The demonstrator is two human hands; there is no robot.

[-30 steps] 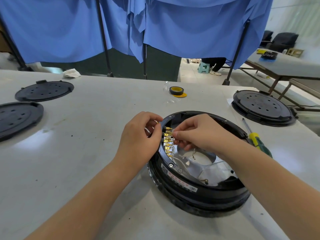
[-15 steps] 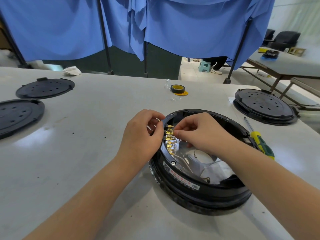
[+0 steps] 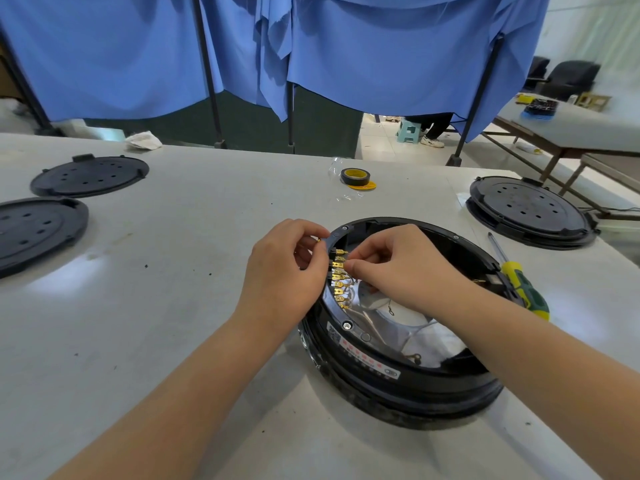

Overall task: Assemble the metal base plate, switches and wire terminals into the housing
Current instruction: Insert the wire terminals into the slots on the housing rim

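Note:
A round black housing point(image 3: 391, 379) lies on the grey table, with a shiny metal base plate point(image 3: 408, 327) inside it. A row of several brass wire terminals point(image 3: 338, 278) runs along the inner left rim. My left hand point(image 3: 284, 271) sits at the outer left rim with its fingers curled, and a small brass piece point(image 3: 318, 240) shows at its fingertips. My right hand point(image 3: 405, 268) reaches into the housing and pinches at the upper terminals. Thin wires under that hand are partly hidden.
A yellow and green screwdriver point(image 3: 519, 278) lies just right of the housing. A black cover point(image 3: 530, 209) sits at the far right, two more black covers point(image 3: 90, 174) point(image 3: 34, 230) at the left. A tape roll point(image 3: 356, 177) lies beyond the housing.
Both hands stay at the terminal row, shifting only slightly. The view has tilted a little, so the housing sits a bit higher in frame.

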